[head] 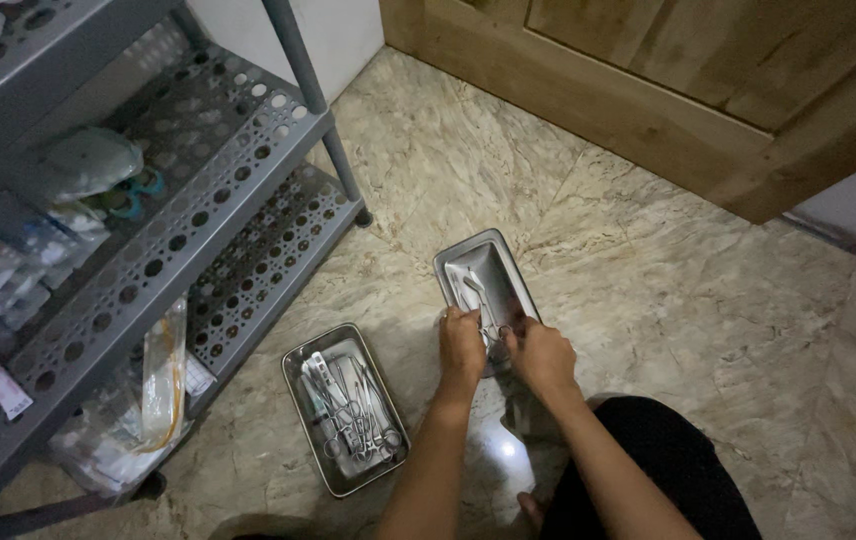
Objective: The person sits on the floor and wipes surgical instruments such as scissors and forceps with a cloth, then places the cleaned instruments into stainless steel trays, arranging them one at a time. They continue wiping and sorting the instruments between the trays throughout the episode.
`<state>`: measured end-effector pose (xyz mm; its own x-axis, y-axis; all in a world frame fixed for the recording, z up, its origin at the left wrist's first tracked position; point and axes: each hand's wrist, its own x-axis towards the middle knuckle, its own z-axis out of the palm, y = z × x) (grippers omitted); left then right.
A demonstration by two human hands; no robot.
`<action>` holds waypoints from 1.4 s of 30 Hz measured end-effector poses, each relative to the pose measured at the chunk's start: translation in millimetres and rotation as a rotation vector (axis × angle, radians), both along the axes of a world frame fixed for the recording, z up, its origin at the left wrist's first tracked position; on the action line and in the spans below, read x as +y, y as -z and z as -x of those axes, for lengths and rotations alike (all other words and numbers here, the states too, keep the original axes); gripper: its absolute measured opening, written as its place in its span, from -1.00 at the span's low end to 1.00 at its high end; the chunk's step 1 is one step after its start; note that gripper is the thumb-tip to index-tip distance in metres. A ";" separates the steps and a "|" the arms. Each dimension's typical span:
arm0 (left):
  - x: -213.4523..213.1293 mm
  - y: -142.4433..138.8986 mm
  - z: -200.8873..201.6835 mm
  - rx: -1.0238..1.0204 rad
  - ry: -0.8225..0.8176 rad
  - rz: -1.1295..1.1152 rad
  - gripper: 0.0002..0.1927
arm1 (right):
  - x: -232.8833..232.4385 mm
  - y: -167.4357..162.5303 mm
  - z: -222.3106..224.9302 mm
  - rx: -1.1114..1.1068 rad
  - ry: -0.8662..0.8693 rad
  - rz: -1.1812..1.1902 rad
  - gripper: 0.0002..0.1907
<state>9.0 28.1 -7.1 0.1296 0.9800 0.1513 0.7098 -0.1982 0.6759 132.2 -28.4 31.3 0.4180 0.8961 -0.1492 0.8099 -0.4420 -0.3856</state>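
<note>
Both hands over far tray (488,262) on floor (668,300), at 12 o'clock from knees. Left hand (461,345) and right hand (540,355) pinch scissors (478,300) by handles, fingers closed on them. Near tray (300,362) at 9 o'clock, full of instruments (353,415). Step, likely: arranging scissors in tray. Next calls for steady lift, no snagging. Rack (198,230) at 10 o'clock.
</note>
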 end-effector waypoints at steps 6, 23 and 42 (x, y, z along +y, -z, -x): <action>-0.4 -1.6 -1.6 0.039 0.024 0.031 -0.81 | -9.6 -16.9 2.9 0.106 0.028 -0.001 -0.68; -7.9 -7.9 9.6 -0.036 0.031 -0.102 -0.67 | -10.9 -22.7 4.7 0.147 -0.017 -0.017 -0.67; -81.1 -14.1 202.7 0.256 -0.383 0.173 -0.83 | -7.7 -58.8 74.2 0.408 -0.294 0.002 -0.39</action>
